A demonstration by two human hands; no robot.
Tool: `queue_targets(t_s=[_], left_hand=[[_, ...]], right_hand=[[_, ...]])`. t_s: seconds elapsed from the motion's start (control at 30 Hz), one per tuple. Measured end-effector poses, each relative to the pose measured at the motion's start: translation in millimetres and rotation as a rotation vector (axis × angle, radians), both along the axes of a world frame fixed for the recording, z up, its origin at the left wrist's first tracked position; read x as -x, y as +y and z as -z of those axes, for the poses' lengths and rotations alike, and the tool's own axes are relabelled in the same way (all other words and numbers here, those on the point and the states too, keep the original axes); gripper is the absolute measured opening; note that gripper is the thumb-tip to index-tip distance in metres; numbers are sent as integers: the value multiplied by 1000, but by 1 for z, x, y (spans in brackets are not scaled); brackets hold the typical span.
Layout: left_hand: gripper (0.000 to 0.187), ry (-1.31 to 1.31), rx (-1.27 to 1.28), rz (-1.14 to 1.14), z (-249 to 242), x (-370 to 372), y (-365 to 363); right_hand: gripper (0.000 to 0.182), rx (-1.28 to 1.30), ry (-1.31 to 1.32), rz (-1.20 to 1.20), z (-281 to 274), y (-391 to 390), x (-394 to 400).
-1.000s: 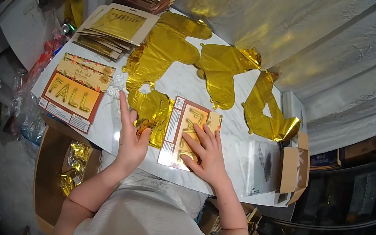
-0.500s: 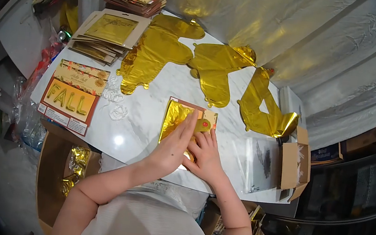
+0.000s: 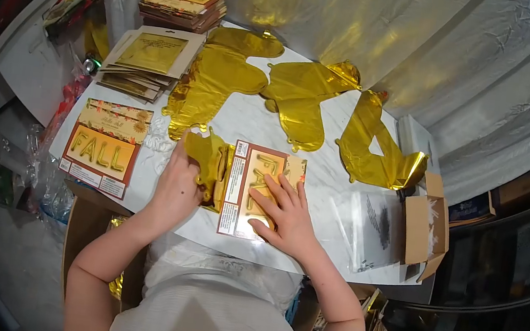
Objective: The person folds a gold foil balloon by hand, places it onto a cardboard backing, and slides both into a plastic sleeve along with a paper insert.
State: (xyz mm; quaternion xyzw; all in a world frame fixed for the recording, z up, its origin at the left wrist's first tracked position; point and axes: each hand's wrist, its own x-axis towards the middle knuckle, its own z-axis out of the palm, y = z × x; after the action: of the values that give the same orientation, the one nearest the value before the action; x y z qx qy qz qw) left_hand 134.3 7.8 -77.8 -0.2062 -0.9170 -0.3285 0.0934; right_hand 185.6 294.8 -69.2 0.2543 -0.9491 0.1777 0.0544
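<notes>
My left hand (image 3: 178, 186) grips a folded gold foil balloon (image 3: 213, 167) just left of the middle card; its fingertips are partly hidden behind the foil. Spread flat, my right hand (image 3: 284, 215) presses on a printed FALL card (image 3: 243, 189), which lies sideways on the marble-look table (image 3: 204, 227). Flat gold foil letter balloons lie along the back: an F-shaped one (image 3: 223, 74), one in the middle (image 3: 300, 97) and one with a triangular hole (image 3: 364, 141).
Another FALL card (image 3: 101, 152) lies at left beside white string (image 3: 161, 134). Behind it stand a stack of cards with gold packets (image 3: 150, 52) and a stack of printed cards (image 3: 182, 3). Clear plastic sleeves (image 3: 372, 232) and an opened cardboard box (image 3: 427, 218) are at right.
My left hand has moved left off the card with the folded gold foil, uncovering the card's FALL print. My right hand remains on the card, fingers now spread wider.
</notes>
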Motion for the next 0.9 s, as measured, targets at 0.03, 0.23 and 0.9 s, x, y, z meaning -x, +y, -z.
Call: queue_targets(t_s=[0.03,0.23,0.9], left_hand=[[44,4,3,2,-4,1,4],[31,31,-64,-8,-4,5,13],[69,67,301,282,8,2,34]], right_hand=[[61,-5,5,-3,0,0,0],[61,-7,17,-8,2,1,0],[41,18,70,-22,4,1,0]])
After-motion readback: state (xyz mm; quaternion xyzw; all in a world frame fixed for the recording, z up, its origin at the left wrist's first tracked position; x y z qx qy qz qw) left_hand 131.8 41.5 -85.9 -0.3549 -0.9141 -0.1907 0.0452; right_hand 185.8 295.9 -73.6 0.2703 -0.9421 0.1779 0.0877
